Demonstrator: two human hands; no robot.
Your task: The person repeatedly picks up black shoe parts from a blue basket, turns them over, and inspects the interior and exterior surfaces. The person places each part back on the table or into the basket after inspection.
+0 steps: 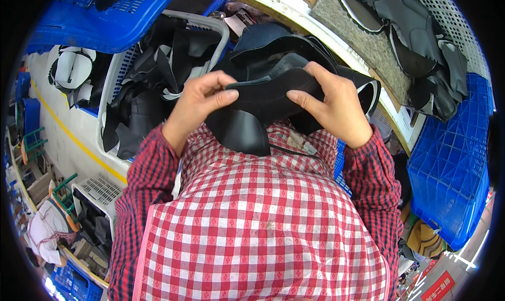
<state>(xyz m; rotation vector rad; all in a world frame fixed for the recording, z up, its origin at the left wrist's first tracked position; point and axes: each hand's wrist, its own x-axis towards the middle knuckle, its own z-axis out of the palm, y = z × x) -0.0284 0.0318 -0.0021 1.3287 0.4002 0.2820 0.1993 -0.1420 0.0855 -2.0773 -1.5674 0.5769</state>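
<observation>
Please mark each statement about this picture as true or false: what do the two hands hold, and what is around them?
1. Both hands hold the same black shoe upper piece. True: the left hand and the right hand grip it from either side.
2. The white basket at the left is filled with red pieces. False: it holds black pieces.
3. A blue crate stands at the right. True.
4. The person wears a plain green apron. False: the apron is red and white checked.
5. The right hand is resting on the grey mat. False: it is apart from the mat, on the black piece.
</observation>
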